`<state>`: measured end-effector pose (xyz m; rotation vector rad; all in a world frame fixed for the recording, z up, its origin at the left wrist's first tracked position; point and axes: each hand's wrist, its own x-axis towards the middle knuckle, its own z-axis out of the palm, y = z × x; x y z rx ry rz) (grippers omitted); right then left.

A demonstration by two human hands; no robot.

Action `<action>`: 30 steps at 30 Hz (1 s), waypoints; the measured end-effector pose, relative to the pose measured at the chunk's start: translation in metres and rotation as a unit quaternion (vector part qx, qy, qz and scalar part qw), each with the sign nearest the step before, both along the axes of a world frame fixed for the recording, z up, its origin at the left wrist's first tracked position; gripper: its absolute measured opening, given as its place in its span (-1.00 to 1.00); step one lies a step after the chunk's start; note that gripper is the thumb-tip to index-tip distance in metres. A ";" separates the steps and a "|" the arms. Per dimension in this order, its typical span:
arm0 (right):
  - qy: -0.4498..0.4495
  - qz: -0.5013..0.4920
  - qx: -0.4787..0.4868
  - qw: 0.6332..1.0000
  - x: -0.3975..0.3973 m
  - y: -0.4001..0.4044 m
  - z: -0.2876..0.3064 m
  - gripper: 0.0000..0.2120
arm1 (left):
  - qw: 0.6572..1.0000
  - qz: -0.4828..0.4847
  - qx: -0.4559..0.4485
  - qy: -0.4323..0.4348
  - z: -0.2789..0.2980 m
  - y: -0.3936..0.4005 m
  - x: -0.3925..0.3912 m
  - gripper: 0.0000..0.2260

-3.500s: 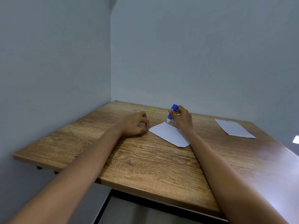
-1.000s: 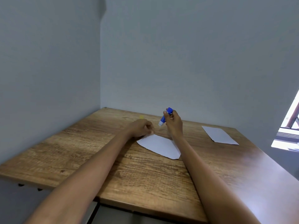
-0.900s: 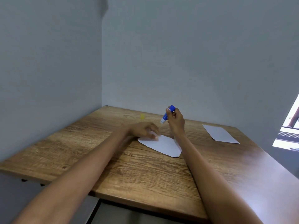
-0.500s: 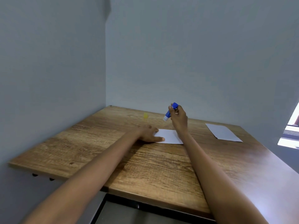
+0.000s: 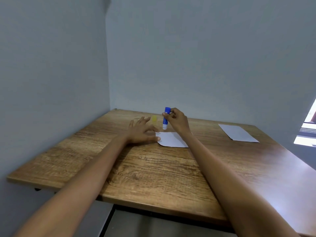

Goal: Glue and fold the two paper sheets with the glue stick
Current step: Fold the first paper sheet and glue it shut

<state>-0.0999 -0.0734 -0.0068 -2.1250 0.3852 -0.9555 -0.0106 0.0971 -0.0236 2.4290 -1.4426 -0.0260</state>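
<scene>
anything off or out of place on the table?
Nothing damaged or spilled. The small yellow glue cap lies loose on the wooden table beyond the left hand; the right hand holds the uncapped blue glue stick.

Rectangular wooden table (image 5: 153, 168): warm brown, dark streaked grain pattern, paler glare along its right side.
Folded white paper sheet (image 5: 171, 139): plain white, unpatterned, at table centre.
Flat white paper sheet (image 5: 237, 133): plain, greyish-white, toward the table's far right corner.
Blue cylindrical glue stick (image 5: 166, 118): bright blue body, white lower tip.
Small yellow cap (image 5: 154, 119): translucent yellow, left of the glue stick.
Smooth painted walls (image 5: 205, 57): uniform pale grey-blue behind the table.
</scene>
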 end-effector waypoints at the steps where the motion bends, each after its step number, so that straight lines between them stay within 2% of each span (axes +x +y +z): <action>1: 0.007 -0.003 -0.004 1.000 0.003 0.002 -0.001 -0.74 | 1.000 -0.005 0.002 0.000 0.000 0.000 -0.001 -0.55; 6: 0.012 -0.007 -0.007 1.000 0.010 0.006 -0.007 -0.71 | 0.999 -0.008 0.034 -0.016 0.000 -0.002 -0.002 -0.54; 22: 0.030 0.000 -0.049 0.998 0.015 0.010 -0.014 -0.71 | 1.000 0.014 0.020 0.006 -0.002 -0.001 -0.003 -0.53; 30: 0.014 0.000 -0.012 1.000 0.015 0.007 -0.012 -0.69 | 1.000 0.017 0.020 0.009 -0.002 0.000 -0.004 -0.53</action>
